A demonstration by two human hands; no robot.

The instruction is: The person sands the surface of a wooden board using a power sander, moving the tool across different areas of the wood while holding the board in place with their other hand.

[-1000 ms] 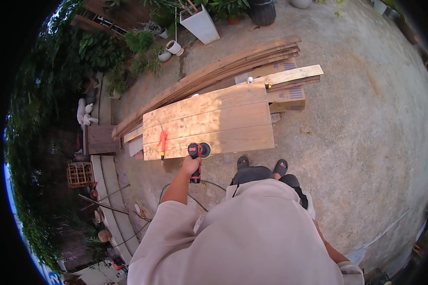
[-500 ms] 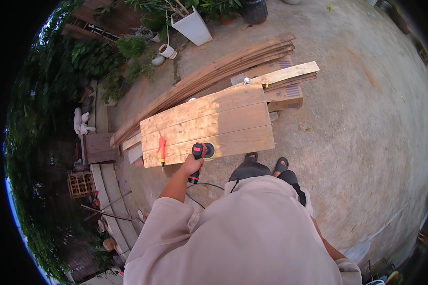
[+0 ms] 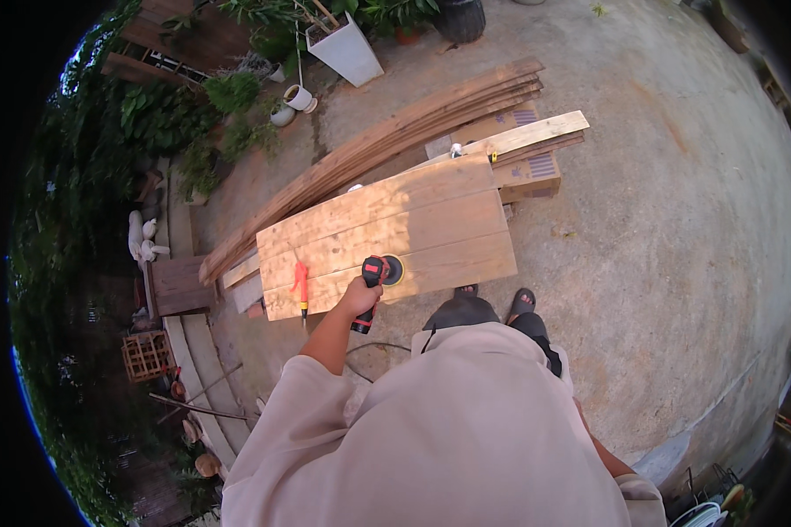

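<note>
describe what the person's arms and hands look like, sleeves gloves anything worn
The left hand is bare, with no glove, and no ring or watch shows. The left forearm is bare up to a loose, pale beige sleeve that ends near the elbow. The right arm is mostly hidden by the body; only a matching beige cuff shows, and the right hand is out of view.

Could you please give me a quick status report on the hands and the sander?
Left hand grips sander on wooden panel. Right hand out of view. Red screwdriver lies beside.
</note>
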